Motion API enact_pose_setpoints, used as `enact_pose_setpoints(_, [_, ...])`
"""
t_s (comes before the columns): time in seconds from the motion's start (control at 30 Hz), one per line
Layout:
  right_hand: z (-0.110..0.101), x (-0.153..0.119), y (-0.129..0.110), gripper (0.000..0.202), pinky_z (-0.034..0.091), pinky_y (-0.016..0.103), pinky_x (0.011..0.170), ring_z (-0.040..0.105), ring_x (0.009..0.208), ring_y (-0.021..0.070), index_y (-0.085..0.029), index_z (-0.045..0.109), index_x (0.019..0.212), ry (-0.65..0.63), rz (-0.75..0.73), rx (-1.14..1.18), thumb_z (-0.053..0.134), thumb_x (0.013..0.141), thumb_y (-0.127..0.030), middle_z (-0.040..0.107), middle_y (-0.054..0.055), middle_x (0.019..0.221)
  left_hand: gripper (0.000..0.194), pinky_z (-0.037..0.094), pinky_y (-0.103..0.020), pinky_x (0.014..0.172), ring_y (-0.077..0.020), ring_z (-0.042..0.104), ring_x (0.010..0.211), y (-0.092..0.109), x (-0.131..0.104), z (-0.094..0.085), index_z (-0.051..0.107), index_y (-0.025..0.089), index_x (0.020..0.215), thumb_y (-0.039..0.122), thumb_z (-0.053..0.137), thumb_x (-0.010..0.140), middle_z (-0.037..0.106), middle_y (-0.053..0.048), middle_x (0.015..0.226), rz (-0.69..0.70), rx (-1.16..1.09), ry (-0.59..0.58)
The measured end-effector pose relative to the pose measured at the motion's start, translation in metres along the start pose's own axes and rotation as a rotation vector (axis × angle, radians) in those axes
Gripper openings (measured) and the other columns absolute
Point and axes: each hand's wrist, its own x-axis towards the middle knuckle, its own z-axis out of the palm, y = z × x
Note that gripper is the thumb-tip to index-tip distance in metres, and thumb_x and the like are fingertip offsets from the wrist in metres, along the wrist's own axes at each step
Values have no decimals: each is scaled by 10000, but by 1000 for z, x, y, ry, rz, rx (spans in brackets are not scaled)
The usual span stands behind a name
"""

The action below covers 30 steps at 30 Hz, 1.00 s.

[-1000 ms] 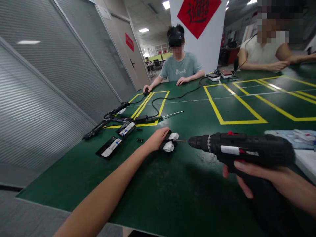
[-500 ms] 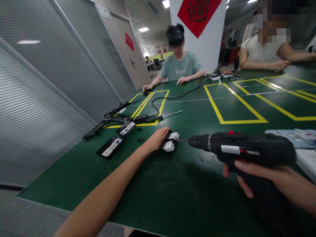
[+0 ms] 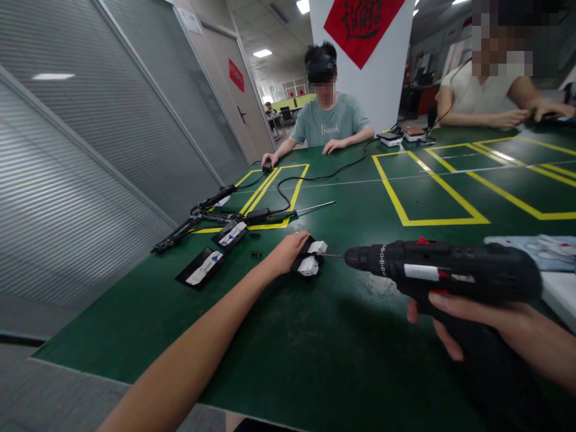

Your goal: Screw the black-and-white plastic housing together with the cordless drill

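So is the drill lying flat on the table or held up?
Held up: the right hand holds the drill by its handle, and the bit points sideways toward the black-and-white part in the left hand.

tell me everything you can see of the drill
The drill is mostly black, apparently plastic, with a numbered collar, a red switch on top and a white side label. Held roughly level by the right hand around its handle, it points its thin bit left at the black-and-white part in the left hand; tip contact is unclear.
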Motion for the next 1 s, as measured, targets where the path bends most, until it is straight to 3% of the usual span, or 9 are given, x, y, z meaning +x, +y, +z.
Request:
enact_pose_setpoints(0.17, [2, 0, -1, 352, 417, 222, 435, 609, 483, 173, -238, 763, 809, 26, 12, 22, 554, 869, -515, 679, 39, 553, 310, 431, -281, 715, -167, 559, 779, 0, 0, 0, 573, 156, 879, 315, 315, 946, 625, -49, 842, -13, -6, -1])
enact_pose_setpoints(0.33, [3, -1, -7, 377, 373, 209, 387, 556, 428, 149, -239, 753, 671, 11, 9, 35, 582, 846, -526, 652, 28, 492, 309, 434, -286, 715, -169, 559, 775, -2, 0, 0, 569, 158, 873, 331, 323, 943, 621, -46, 833, -7, -20, -5])
enact_pose_setpoints(0.6, [0, -2, 1, 349, 361, 238, 445, 604, 506, 184, -236, 735, 904, 25, 12, -35, 532, 881, -519, 677, 33, 578, 321, 439, -294, 717, -175, 556, 776, -2, 0, 0, 575, 158, 878, 335, 315, 942, 623, -49, 838, -14, -25, -1])
enact_pose_setpoints(0.83, [4, -1, -7, 336, 356, 250, 467, 606, 493, 178, -231, 730, 876, 28, -30, -28, 545, 874, -512, 665, 18, 564, 314, 440, -288, 720, -172, 556, 772, 0, 0, 0, 570, 154, 867, 328, 319, 940, 625, -46, 831, -28, -27, -12])
enact_pose_setpoints(1.0, [1, -2, -5, 370, 362, 254, 447, 605, 497, 195, -228, 732, 915, 29, 23, -19, 538, 866, -539, 683, 47, 583, 330, 437, -287, 719, -169, 554, 775, -3, 0, 1, 573, 154, 886, 330, 301, 949, 623, -48, 837, -17, -33, -11])
